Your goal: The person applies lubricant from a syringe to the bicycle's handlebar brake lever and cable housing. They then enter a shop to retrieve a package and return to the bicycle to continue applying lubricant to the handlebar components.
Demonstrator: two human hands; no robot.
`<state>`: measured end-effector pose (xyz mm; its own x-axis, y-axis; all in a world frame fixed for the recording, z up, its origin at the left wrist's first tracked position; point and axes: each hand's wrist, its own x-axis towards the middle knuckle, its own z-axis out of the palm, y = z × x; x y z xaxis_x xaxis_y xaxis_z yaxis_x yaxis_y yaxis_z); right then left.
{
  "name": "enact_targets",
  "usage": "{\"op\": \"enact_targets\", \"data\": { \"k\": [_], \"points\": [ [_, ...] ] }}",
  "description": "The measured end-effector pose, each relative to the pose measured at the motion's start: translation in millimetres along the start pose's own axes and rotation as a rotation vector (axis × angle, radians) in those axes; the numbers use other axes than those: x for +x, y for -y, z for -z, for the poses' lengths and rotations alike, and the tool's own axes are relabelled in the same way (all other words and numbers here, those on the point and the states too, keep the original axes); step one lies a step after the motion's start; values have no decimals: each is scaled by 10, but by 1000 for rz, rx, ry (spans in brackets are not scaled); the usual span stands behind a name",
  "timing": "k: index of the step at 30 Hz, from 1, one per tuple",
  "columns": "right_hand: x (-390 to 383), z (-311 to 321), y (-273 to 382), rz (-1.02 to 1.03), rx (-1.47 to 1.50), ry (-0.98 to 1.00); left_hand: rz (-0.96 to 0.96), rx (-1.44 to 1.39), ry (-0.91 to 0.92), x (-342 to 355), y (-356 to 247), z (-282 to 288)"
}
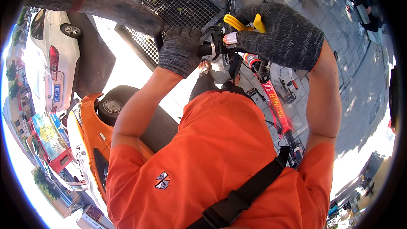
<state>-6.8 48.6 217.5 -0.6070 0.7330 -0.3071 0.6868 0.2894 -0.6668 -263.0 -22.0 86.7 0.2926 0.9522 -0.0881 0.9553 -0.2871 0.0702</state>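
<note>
Your left hand (180,51), in a dark grey knitted glove, is closed around the black tubular handlebar (205,50), probably to keep the steering from swinging. Your right hand (282,36), gloved alike, has its grip clamped on the tool with 2 curved yellow handles (259,23), just beside the black lever-and-clamp cluster (217,42) on the bar; that placing likely puts the tool within easy reach of the fittings. The bicycle with the glossy red frame (274,101) runs back along your right side above the grey paving tiles (347,55), presumably kept close so that both arms reach the bar comfortably.

The working end of the tool is hidden around your right fingers, so you cannot tell whether it touches the cluster. A small white-and-red piece (230,38) by your right thumb is hard to make out. Your right glove covers part of the black front tyre (232,6), and your orange short-sleeved shirt (224,140) cuts off the bicycle's rear.
</note>
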Motion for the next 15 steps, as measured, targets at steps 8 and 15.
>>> {"op": "enact_targets", "data": {
  "k": [8, 15],
  "points": [
    [20, -67, -41, 55, -52, -42, -92, 53, -316, -26, -26, -30],
    [33, 0, 65, 15, -10, 5, -65, 23, -129, -12, 46, -85]
  ]
}}
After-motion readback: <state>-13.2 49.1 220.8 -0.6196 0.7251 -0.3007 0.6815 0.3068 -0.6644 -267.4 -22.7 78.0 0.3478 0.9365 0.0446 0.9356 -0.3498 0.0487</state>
